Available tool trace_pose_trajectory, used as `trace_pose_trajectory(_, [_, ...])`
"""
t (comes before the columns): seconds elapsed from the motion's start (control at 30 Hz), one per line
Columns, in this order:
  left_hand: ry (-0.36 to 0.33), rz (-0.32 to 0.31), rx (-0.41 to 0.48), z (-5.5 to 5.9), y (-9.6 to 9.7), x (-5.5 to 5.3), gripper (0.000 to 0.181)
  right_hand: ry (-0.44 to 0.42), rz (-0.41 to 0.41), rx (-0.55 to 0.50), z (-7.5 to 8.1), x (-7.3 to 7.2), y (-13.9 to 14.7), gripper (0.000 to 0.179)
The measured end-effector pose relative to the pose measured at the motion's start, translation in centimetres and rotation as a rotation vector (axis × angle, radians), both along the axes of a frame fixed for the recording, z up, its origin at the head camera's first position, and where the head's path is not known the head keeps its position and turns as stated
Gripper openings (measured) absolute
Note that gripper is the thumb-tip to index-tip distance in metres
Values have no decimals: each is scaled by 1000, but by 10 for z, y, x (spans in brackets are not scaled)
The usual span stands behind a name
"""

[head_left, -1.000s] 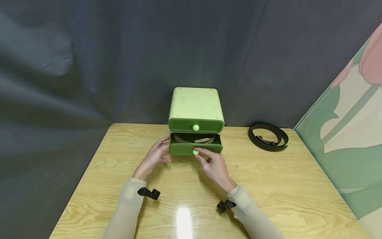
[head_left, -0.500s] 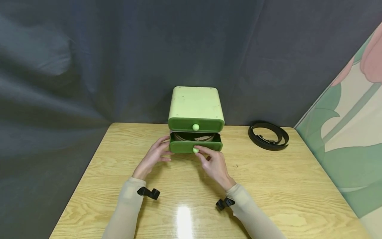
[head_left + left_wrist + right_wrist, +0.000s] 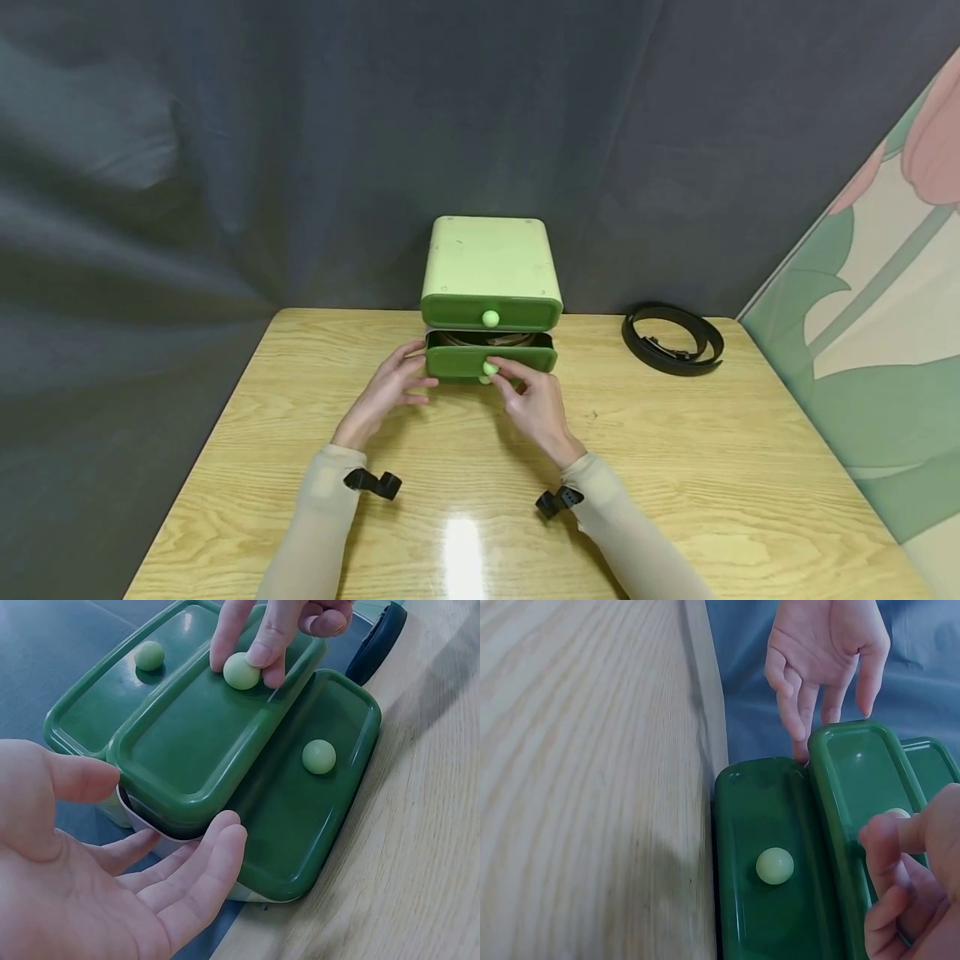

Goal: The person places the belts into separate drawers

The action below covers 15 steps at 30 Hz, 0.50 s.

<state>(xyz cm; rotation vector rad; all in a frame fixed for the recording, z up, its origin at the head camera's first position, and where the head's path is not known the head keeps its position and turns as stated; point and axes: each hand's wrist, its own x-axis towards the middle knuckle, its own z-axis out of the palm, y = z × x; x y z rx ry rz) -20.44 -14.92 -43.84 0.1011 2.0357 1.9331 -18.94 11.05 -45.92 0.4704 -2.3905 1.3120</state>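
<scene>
A small light-green cabinet (image 3: pixel 491 258) with dark-green drawers stands at the table's back edge. Its middle drawer (image 3: pixel 453 362) is pulled partway out, and a brown belt (image 3: pixel 513 339) shows inside. My right hand (image 3: pixel 536 410) pinches that drawer's round pale-green knob (image 3: pixel 241 671) between thumb and fingers. At the cabinet's left side is my left hand (image 3: pixel 386 398), its fingers spread and slightly bent, the thumb tip right at the middle drawer's corner in the left wrist view. The bottom drawer (image 3: pixel 322 817) and the top drawer (image 3: pixel 450 312) are pushed in.
A coiled black belt (image 3: pixel 660 358) with a metal buckle lies at the back right of the wooden table (image 3: pixel 712 467). Behind the table hangs a dark curtain (image 3: pixel 360 150); a flower-patterned panel (image 3: pixel 885 333) stands at the right.
The middle drawer has slid back toward the cabinet, with my right hand still on its knob. Less of the belt inside shows, and the bottom drawer's knob has come into view. My left hand stays put.
</scene>
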Motion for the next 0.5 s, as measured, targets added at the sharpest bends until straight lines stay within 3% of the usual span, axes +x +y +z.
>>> trace_pose_trajectory(0.5, [-5, 0, -3, 1, 1, 1, 60, -7, -7, -14, 0, -7, -3, 25])
